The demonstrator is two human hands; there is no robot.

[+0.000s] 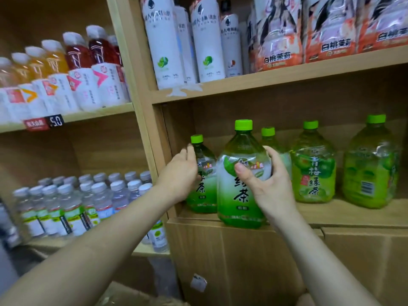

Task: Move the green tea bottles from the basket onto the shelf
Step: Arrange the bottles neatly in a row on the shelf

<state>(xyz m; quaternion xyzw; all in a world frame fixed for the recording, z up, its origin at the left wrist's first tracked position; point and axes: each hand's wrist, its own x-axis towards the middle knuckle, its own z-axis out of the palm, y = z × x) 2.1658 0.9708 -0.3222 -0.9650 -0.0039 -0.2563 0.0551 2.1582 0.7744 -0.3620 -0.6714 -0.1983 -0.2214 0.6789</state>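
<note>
A large green tea bottle [238, 195] with a green cap stands at the front edge of the lower shelf [344, 214]. My right hand [265, 184] wraps its right side, thumb across the label. A second green tea bottle [204, 195] stands behind it to the left, and my left hand [180, 175] cups its left side. A third green cap [268, 131] shows behind the front bottle. The basket is out of view.
Two green plum tea bottles [313, 171] [371, 171] stand to the right on the same shelf. Cardboard boxes [242, 261] sit under the shelf. White bottles [207, 40] fill the shelf above. Water bottles [72, 204] and juice bottles [66, 71] fill the left unit.
</note>
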